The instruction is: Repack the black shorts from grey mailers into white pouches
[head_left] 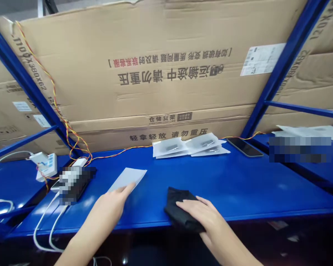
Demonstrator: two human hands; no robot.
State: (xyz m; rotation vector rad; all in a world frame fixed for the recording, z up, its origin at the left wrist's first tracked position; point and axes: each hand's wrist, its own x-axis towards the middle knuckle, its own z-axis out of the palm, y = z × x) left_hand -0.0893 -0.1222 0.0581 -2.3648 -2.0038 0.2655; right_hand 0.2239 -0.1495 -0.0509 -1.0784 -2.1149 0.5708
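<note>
Near the left-centre of the blue shelf, my left hand [115,201] grips the near end of a flat white packet [129,177], perhaps a plastic bag or a stack of them. Its thumb lies along the packet's right edge, and the other fingers are mostly hidden. My right hand [201,214] is closed over a folded black cloth [179,203] at the shelf's front edge. The fingers lie across the cloth's top, while the thumb is on its near side. Farther back lie several translucent white bags [170,147] with something dark inside.
The blue shelf [144,207] has a cardboard sheet [161,96] behind it. A phone [244,146] lies at the back right. At left are a white power strip [48,168], white cables [41,225] and twisted red-yellow wires [54,88]. Blue posts [283,70] frame both sides.
</note>
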